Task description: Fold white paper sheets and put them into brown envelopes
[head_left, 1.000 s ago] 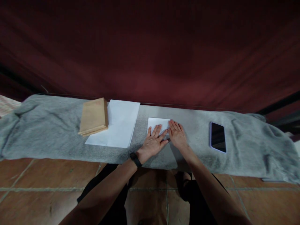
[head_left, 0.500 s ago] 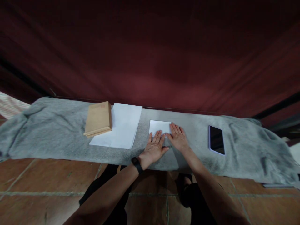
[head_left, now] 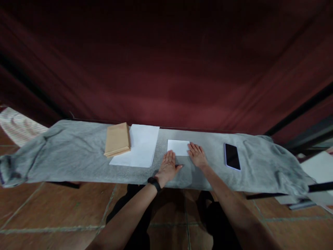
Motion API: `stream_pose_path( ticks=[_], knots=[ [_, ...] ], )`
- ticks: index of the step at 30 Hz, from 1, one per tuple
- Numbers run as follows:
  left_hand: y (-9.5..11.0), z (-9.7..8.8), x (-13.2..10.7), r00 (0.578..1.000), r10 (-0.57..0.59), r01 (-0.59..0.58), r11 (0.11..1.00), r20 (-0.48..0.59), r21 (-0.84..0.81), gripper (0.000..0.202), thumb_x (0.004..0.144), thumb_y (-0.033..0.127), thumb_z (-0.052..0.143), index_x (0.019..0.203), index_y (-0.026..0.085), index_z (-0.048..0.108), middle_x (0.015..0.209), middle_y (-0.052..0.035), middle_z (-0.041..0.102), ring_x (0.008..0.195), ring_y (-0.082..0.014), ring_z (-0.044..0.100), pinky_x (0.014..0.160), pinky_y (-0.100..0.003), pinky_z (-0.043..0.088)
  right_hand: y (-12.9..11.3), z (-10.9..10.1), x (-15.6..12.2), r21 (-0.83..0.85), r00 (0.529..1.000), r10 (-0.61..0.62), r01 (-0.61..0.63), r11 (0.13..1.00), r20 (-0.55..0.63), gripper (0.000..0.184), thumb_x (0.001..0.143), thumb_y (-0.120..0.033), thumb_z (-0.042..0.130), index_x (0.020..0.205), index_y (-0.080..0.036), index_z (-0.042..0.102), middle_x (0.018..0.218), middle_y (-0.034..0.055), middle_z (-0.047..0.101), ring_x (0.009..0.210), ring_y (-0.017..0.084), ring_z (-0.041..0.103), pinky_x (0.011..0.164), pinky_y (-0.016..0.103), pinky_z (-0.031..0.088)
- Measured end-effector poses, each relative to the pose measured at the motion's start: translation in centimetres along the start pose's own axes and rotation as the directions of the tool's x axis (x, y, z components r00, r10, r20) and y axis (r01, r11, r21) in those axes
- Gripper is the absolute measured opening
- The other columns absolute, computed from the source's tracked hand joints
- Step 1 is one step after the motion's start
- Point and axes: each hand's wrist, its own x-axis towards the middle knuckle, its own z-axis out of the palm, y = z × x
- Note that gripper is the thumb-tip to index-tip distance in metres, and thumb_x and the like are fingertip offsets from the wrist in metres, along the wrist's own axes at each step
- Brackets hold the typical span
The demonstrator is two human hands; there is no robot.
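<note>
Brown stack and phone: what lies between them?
Head view, left to right: large white sheets, partly under the brown stack, then the left hand, the small white paper and the right hand.

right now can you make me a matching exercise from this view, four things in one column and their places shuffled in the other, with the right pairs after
Things
1. small white paper
2. black wristband
3. phone
4. brown stack

Places
A. to the right of the right hand
B. partly covering the large white sheets
C. around the wrist of the left hand
D. touched by both hands

Pairs: 1-D, 2-C, 3-A, 4-B
</note>
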Motion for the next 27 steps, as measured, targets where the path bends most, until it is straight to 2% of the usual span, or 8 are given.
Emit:
stream_pose_path(
  ticks=[4, 8, 13, 17, 24, 27],
  knots=[
    [0.5, 0.1, 0.1, 1.0, -0.024, 0.024, 0.999, -0.009, 0.023, 0.082, 0.101, 0.058, 0.027, 0.155, -0.003, 0.033, 0.164, -0.0251, 0.028, 0.155, -0.0341, 0.023, 0.126, -0.048, 0.021, 0.2, 0.2, 0.0, 0.021, 1.0, 0.013, -0.013, 1.0, -0.018, 0.052, 0.108, -0.04, 0.027, 0.155, -0.025, 0.043, 0.163, 0.0032, 0.039, 0.149, 0.024, 0.036, 0.122, 0.045, 0.025],
    [1.3, 0.3, 1.2, 0.997, -0.059, 0.063, 0.996, -0.048, 0.071, 0.076, 0.102, 0.052, 0.028, 0.153, -0.004, 0.037, 0.159, -0.0275, 0.035, 0.153, -0.0373, 0.027, 0.124, -0.054, 0.021, 0.5, 0.6, 0.0, 0.037, 0.998, -0.011, 0.013, 0.999, -0.054, 0.051, 0.108, -0.039, 0.028, 0.153, -0.025, 0.045, 0.161, 0.0046, 0.041, 0.147, 0.024, 0.039, 0.121, 0.045, 0.027],
    [1.6, 0.8, 3.4, 0.994, 0.027, -0.022, 0.999, -0.103, 0.047, 0.066, 0.105, 0.046, 0.026, 0.156, 0.005, 0.034, 0.164, -0.0203, 0.031, 0.154, -0.0304, 0.026, 0.124, -0.05, 0.023, 0.3, 0.8, 0.0, 0.034, 0.994, -0.007, 0.01, 0.999, -0.105, 0.049, 0.108, -0.038, 0.029, 0.15, -0.024, 0.049, 0.158, 0.0062, 0.046, 0.144, 0.024, 0.043, 0.12, 0.047, 0.029],
    [1.4, 1.4, 5.4, 0.988, -0.026, 0.033, 0.998, -0.15, 0.044, 0.065, 0.105, 0.047, 0.028, 0.158, 0.009, 0.032, 0.165, -0.0203, 0.029, 0.155, -0.0314, 0.024, 0.124, -0.053, 0.021, 0.0, 0.9, 0.0, 0.035, 0.992, 0.019, -0.015, 0.999, -0.126, 0.048, 0.108, -0.035, 0.03, 0.15, -0.023, 0.049, 0.158, 0.0059, 0.047, 0.143, 0.025, 0.044, 0.119, 0.047, 0.03],
    [1.2, 1.3, 7.7, 0.984, -0.017, 0.022, 0.999, -0.178, 0.024, 0.064, 0.105, 0.049, 0.029, 0.159, 0.015, 0.03, 0.166, -0.0195, 0.027, 0.155, -0.0334, 0.022, 0.124, -0.058, 0.018, -0.7, 0.7, 0.2, 0.054, 0.99, 0.055, -0.048, 0.997, -0.133, 0.048, 0.106, -0.029, 0.032, 0.148, -0.02, 0.052, 0.157, 0.0089, 0.048, 0.144, 0.027, 0.043, 0.12, 0.051, 0.028],
    [1.4, 1.3, 8.1, 0.986, 0.015, -0.011, 1.0, -0.168, 0.026, 0.06, 0.106, 0.043, 0.028, 0.159, 0.016, 0.031, 0.167, -0.0166, 0.026, 0.156, -0.0314, 0.021, 0.125, -0.057, 0.016, -1.5, 0.6, 0.7, 0.101, 0.993, -0.009, 0.021, 0.995, -0.118, 0.048, 0.105, -0.025, 0.031, 0.148, -0.017, 0.052, 0.158, 0.01, 0.046, 0.145, 0.025, 0.042, 0.121, 0.049, 0.027]
  ],
)
